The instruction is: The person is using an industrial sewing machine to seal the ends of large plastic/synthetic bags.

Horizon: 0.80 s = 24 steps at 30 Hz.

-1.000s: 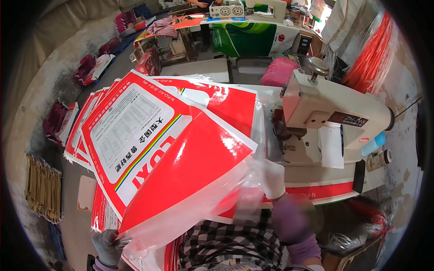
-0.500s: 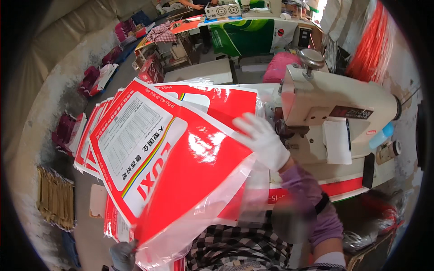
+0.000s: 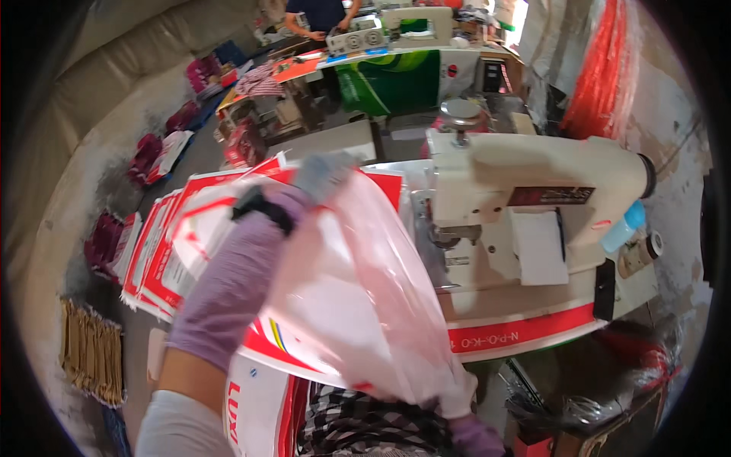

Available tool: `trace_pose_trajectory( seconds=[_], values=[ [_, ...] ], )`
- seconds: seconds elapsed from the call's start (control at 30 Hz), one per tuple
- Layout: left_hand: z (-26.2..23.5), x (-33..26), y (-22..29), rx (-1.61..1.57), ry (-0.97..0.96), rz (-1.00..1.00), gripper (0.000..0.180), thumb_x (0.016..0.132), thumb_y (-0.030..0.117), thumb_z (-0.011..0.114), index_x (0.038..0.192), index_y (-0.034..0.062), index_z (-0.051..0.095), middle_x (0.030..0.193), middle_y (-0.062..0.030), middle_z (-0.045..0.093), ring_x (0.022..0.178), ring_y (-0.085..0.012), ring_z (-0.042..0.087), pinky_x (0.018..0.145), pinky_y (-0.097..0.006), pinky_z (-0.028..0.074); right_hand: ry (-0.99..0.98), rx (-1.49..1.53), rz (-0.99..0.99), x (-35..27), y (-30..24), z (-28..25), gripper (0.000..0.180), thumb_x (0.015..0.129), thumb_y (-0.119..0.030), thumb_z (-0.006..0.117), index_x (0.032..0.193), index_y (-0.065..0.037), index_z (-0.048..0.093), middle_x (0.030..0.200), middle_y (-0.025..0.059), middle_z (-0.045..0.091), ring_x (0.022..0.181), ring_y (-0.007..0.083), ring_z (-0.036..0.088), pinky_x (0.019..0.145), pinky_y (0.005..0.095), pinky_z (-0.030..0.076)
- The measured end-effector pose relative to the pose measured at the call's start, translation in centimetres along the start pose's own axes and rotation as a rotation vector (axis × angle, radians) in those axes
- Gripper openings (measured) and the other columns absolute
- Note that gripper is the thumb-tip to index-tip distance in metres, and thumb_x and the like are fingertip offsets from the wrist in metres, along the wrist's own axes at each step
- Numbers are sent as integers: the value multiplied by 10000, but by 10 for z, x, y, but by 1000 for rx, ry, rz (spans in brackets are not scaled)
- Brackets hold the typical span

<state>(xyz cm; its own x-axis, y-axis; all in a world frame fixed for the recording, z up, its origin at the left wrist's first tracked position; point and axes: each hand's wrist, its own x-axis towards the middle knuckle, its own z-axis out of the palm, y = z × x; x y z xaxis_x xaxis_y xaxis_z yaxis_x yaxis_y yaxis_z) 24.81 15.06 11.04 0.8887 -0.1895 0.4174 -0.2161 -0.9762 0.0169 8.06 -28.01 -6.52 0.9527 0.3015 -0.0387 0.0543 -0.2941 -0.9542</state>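
A red-and-white printed plastic sack (image 3: 335, 297) is lifted and partly turned over in front of me, its pale side showing and blurred by motion. My left hand (image 3: 326, 177), in a grey glove, reaches across to the sack's far edge and grips it. Low on the right, my right hand (image 3: 458, 392) in a white glove holds the near edge; its fingers are partly covered by the sheeting. Behind my left forearm lies a stack of similar sacks (image 3: 156, 266). A white sewing machine (image 3: 525, 175) stands just right of the lifted sack.
A white pad (image 3: 539, 247) hangs on the machine, and a light-blue bottle (image 3: 624, 227) stands beside it. Red strands (image 3: 601, 68) hang at the right wall. Beyond the green-fronted table (image 3: 388, 80) another person (image 3: 320, 19) works. Folded brown sacks (image 3: 91, 343) lie at left.
The sack has swung over, from its printed face to its pale side. My left hand moved from the near left corner to the far edge; my right hand came down to the near edge.
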Motion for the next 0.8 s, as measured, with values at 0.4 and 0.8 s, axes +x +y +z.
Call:
trace_pose_trajectory(
  seconds=[0.4,0.8],
  values=[
    [128,-17,88,7,-263,291,282,789,196,630,1065,228,677,754,-69,664,712,-261,653,599,-391,511,-298,-135,-43,-95,108,-72,405,778,-81,625,1175,-144,672,753,162,640,642,294,626,573,402,471],
    [19,-33,208,140,-659,-344,327,859,270,559,1122,87,621,1004,-105,628,930,-245,605,771,-385,488,-62,-146,-111,6,-28,3,474,872,-55,519,1342,-113,539,682,199,580,544,324,586,527,404,446]
  ],
)
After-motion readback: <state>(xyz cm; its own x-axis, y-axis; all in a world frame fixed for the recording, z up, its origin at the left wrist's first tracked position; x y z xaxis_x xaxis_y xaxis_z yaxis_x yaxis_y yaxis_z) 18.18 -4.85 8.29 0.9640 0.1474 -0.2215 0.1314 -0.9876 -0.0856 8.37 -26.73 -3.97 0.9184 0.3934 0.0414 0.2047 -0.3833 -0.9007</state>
